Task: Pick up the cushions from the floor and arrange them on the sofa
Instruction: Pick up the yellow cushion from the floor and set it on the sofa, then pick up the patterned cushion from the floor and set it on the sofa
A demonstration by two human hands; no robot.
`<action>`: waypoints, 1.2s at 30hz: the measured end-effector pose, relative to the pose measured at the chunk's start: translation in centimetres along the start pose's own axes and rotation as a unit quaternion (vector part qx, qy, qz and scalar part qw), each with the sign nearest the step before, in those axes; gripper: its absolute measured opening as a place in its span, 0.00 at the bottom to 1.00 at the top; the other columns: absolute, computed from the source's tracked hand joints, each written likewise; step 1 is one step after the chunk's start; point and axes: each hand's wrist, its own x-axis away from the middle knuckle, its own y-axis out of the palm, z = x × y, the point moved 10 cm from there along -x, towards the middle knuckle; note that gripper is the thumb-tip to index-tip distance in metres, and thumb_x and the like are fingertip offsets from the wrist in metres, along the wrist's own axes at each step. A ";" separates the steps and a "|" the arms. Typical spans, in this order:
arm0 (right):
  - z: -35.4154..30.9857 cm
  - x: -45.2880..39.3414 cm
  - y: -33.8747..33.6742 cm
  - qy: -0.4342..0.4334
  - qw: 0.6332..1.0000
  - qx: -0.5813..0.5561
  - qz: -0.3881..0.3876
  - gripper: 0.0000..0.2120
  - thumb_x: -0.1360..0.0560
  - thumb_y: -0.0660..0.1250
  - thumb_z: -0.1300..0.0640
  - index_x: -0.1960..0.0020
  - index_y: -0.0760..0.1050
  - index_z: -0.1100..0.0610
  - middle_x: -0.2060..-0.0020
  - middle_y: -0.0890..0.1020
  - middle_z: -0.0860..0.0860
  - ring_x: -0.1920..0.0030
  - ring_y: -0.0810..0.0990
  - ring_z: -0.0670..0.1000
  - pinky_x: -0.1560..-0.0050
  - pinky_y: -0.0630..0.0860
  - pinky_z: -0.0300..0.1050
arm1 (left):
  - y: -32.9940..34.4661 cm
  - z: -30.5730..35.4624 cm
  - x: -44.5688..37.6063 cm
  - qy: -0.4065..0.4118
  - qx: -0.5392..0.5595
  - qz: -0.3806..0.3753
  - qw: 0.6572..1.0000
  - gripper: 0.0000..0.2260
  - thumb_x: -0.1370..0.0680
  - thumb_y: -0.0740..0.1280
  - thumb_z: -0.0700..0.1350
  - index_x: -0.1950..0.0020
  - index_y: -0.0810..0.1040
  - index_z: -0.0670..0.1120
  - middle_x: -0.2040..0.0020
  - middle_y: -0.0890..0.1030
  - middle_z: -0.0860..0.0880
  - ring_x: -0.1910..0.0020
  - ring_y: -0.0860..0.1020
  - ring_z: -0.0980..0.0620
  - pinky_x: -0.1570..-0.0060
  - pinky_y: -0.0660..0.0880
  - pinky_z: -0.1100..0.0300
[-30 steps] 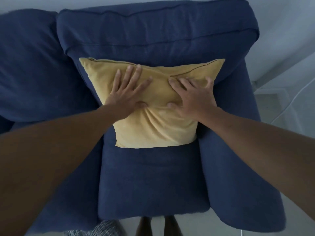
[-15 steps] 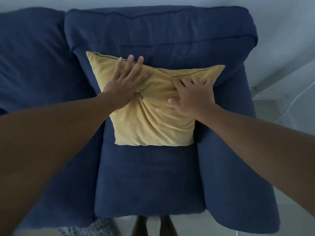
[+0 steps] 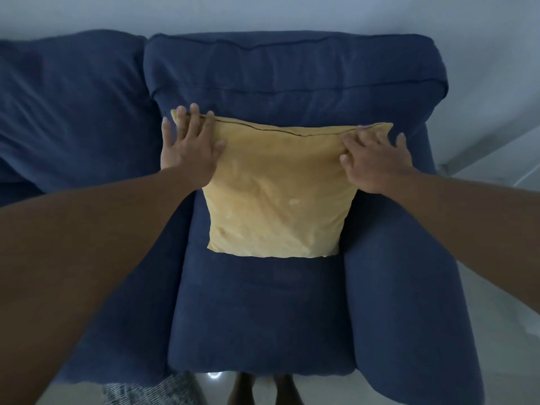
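A yellow cushion (image 3: pixel 277 197) stands on the right seat of the dark blue sofa (image 3: pixel 263 311), leaning against the backrest (image 3: pixel 292 83). My left hand (image 3: pixel 190 147) lies flat over the cushion's upper left corner, fingers spread. My right hand (image 3: pixel 377 159) presses on the upper right corner with its fingers slightly bent. Neither hand closes around the cushion.
The sofa's right armrest (image 3: pixel 409 302) runs beside the seat. A second blue back cushion (image 3: pixel 73 106) lies to the left. A grey patterned fabric (image 3: pixel 140 390) shows on the pale floor at the bottom left, near my feet (image 3: pixel 263 390). A white wall rises behind the sofa.
Both hands have slid apart from the cushion's middle to its upper corners. The creases in the cushion's face have smoothed out and its top edge is now straighter.
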 end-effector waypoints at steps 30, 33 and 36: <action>-38.4 10.2 -2.3 -0.313 0.949 0.037 -0.020 0.28 0.13 0.48 0.44 0.15 0.58 0.54 0.13 0.53 0.51 0.14 0.48 0.56 0.17 0.52 0.62 | 4.9 -16.9 30.0 -0.257 0.226 -0.190 0.920 0.32 0.13 0.52 0.63 0.14 0.54 0.48 0.15 0.60 0.49 0.17 0.61 0.46 0.19 0.57 0.41; -44.1 12.8 -1.9 -0.355 0.933 0.053 -0.019 0.28 0.13 0.49 0.44 0.16 0.60 0.55 0.13 0.54 0.51 0.14 0.49 0.57 0.17 0.51 0.63 | 6.1 -21.4 35.8 -0.326 0.242 -0.196 0.893 0.31 0.14 0.52 0.63 0.15 0.58 0.47 0.18 0.66 0.47 0.20 0.66 0.44 0.23 0.63 0.41; -50.1 16.4 -0.7 -0.396 0.915 0.072 -0.025 0.28 0.13 0.50 0.44 0.16 0.61 0.55 0.14 0.56 0.51 0.14 0.50 0.57 0.17 0.53 0.63 | 8.1 -25.1 42.0 -0.384 0.261 -0.205 0.862 0.28 0.15 0.53 0.64 0.21 0.65 0.48 0.24 0.74 0.44 0.28 0.74 0.39 0.31 0.69 0.41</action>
